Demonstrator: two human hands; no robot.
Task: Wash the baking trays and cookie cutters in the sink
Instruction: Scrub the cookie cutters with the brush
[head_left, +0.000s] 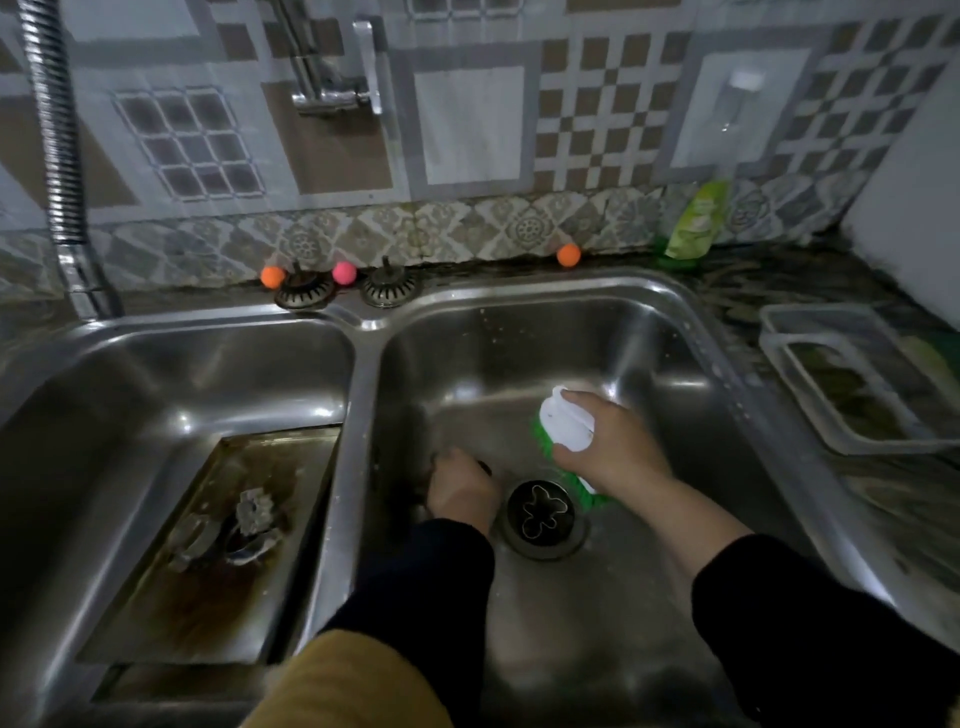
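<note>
Both hands low in sink (691, 332): right hand (608, 441) gripping brush (563, 421), left hand (460, 486) blurred, grip unreadable.

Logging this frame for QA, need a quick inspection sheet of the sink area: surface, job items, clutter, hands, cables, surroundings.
Surface: stainless double sink, wet; dark stone counter behind.
Job's things: stained baking tray in left basin with cookie cutters on it; one cutter lies on the right basin's drain.
Clutter: two strainer plugs, three small balls, green pouch, clear tub on the counter.
Hands: right hand grips a white scrub brush with green bristles; left hand low in right basin, blurred, contents unclear.
Cables: nothing seen; ribbed metal hose at left.
Surroundings: patterned tile wall, wall tap.
</note>
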